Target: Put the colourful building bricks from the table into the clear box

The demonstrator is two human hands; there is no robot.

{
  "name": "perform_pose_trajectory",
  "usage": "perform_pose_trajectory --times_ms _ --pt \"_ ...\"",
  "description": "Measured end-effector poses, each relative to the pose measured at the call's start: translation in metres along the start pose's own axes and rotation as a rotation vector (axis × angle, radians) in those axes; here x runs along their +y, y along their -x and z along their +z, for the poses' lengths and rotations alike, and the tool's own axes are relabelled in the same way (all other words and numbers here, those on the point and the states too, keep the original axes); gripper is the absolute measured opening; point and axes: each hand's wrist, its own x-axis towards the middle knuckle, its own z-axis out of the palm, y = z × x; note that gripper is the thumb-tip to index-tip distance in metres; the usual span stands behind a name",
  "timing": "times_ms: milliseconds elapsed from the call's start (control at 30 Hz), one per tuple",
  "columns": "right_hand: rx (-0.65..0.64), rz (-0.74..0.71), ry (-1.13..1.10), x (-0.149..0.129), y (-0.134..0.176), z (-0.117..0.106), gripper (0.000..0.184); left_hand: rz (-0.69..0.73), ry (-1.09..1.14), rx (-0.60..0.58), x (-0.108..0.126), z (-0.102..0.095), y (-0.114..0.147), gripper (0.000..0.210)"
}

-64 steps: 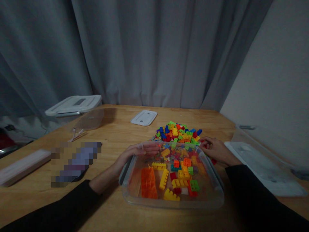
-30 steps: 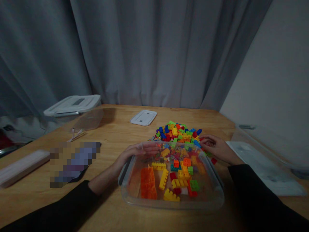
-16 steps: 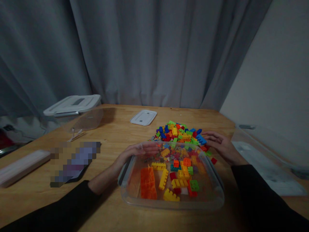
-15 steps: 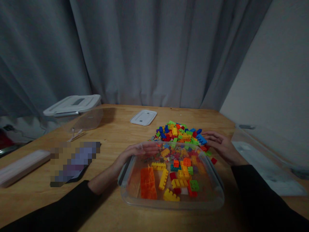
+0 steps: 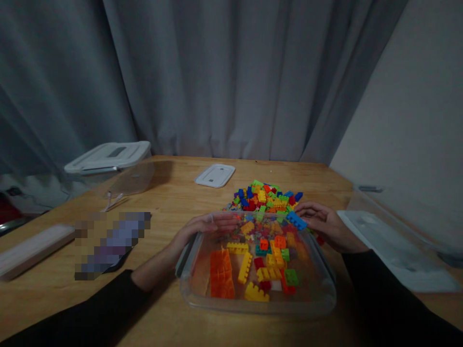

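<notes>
a grey curtain [image 5: 217,77] hangs behind the wooden table [image 5: 173,185], on which a white-lidded clear box [image 5: 112,156] stands near a pale cord [image 5: 116,198] at left, with a pale oblong case [image 5: 36,250] nearer the front.

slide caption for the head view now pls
Right hand holding a blue brick by the far-right corner of a clear tub, left hand at its far-left corner, brick pile beyond.

Wooden table [image 5: 181,197] beneath clear bin [image 5: 256,305], brick heap [image 5: 265,197], white lid [image 5: 215,175]
</notes>
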Motion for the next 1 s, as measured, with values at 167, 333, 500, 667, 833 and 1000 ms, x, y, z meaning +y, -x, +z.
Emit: perform_pose_trajectory --times_ms 167,333,500,667,833,1000 --pt "-0.015 0.028 -0.002 -0.005 0.001 0.003 0.030 0.002 -0.018 -0.022 0.002 0.002 0.000 0.046" --pt "0.011 0.019 0.010 -0.006 0.001 0.005 0.029 0.003 -0.014 -0.035 0.003 0.004 0.001 0.048" --pt "0.045 0.014 -0.049 -0.008 0.001 0.005 0.027 -0.008 -0.004 -0.013 0.003 0.006 0.002 0.048" --pt "0.156 0.001 -0.202 -0.007 -0.002 0.003 0.024 0.000 -0.003 0.003 0.003 0.007 0.002 0.047" --pt "0.369 -0.006 -0.174 0.003 -0.011 -0.013 0.031 0.012 -0.016 -0.037 0.003 0.005 0.001 0.049" --pt "0.523 -0.070 0.156 0.018 -0.017 -0.038 0.038 0.018 -0.009 -0.056 0.003 0.006 0.001 0.051"
